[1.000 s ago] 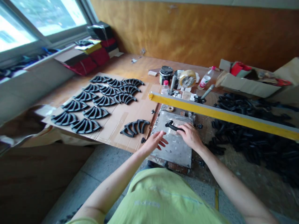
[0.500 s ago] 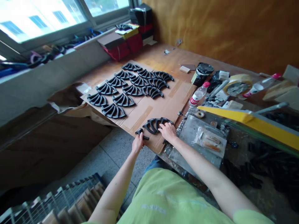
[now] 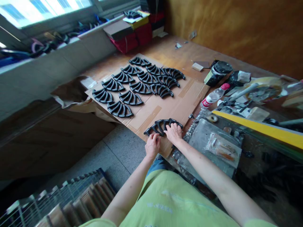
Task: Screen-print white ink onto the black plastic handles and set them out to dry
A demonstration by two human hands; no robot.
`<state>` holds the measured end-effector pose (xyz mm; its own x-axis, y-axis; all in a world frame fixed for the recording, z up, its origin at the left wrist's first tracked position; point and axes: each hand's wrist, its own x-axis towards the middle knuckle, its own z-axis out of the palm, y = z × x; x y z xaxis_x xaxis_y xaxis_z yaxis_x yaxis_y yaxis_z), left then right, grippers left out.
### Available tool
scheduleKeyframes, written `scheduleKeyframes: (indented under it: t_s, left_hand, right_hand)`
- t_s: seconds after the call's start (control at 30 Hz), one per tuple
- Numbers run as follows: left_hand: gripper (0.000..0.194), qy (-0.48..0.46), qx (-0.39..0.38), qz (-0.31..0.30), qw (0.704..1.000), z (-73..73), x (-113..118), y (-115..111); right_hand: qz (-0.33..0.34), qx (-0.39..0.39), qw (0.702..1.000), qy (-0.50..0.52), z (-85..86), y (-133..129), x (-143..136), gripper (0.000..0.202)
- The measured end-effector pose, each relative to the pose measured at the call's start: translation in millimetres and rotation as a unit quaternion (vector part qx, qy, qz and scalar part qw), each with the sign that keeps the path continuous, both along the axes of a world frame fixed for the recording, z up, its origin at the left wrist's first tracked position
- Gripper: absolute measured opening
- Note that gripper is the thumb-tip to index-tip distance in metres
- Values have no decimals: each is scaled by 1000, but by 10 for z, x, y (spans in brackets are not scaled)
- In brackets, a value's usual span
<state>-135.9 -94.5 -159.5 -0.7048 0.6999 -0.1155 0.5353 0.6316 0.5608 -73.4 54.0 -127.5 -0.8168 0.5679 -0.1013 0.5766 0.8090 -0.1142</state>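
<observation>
A fan-shaped row of black curved pieces (image 3: 161, 125) lies near the front corner of the cardboard sheet (image 3: 151, 110). At its left end, my left hand (image 3: 152, 145) has its fingers closed on the end piece, which is partly hidden behind the fingers. My right hand (image 3: 174, 133) rests on the right part of the same row, fingers bent over it; what they grip, if anything, is hidden. Several similar black fans (image 3: 141, 88) lie in rows farther back on the cardboard.
Right of the cardboard are a bottle with a pink cap (image 3: 214, 96), a black-stained container (image 3: 218, 73), a tape roll (image 3: 212, 118), a grey board (image 3: 205, 142) and a yellow bar (image 3: 260, 127). Stacked red bundles (image 3: 125, 41) stand at the back. A wire rack (image 3: 59, 201) is lower left.
My left hand has brought the separate black piece right and up against the row's left end. My right hand stays on the row. The camera view has shifted.
</observation>
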Motion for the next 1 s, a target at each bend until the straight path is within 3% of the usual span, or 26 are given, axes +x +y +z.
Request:
scheduleKeyframes:
  t_s: [0.13,0.2,0.3,0.43,0.53,0.63,0.77,0.83,0.9,1.0]
  left_hand:
    - [41,21,-40,-13,999,-1,-70,22]
    - [41,26,-57,-24,998,10,-102,28]
    - [39,32,-65,-26,997,22,-137,49]
    - [36,41,-58,-20,997,20,-181,78]
    - [37,46,-46,-34,997,3,-231,107]
    - [38,52,-36,-45,997,-33,-292,166]
    - [36,51,-26,-68,996,-82,-354,302]
    - [36,52,-20,-79,995,-91,-368,373]
    - [35,54,-15,-88,995,-88,-372,422]
    - [37,54,-15,-101,993,-66,-365,444]
  right_hand:
    - [93,-35,995,17,81,-102,-98,25]
    - [100,-75,992,-5,37,-140,-194,24]
    - [37,-133,990,-7,-47,-129,-351,23]
    - [-36,-206,968,137,58,-47,-370,24]
    - [-21,-178,961,212,295,-37,-45,23]
    - [-38,-91,977,189,466,-100,582,25]
    - [-110,-6,991,72,435,-238,1494,30]
    - [-136,12,990,17,404,-310,1773,31]
    - [-157,29,987,-15,434,-368,1849,31]
    - [-157,24,987,7,560,-387,1583,35]
